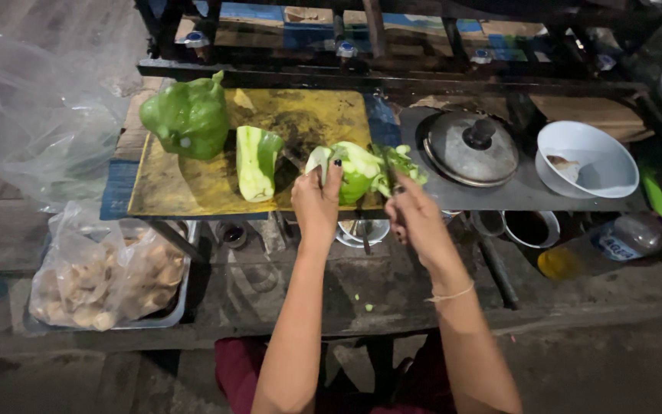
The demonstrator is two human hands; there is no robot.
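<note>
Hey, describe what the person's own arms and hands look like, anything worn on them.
Both arms are bare, no sleeves or gloves. The right hand has a thin pale band at the wrist. The left hand shows a dark-painted nail.

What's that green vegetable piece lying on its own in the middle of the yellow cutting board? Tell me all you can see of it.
The cut green vegetable piece is a longish wedge, glossy green on the skin and pale yellow-green on the cut face, which is turned up and shows faint ridges. It looks firm and moist. It lies flat on the worn yellow cutting board, running roughly front to back, between the large whole green vegetable and the person's left hand. Neither hand touches it; only the board does.
</note>
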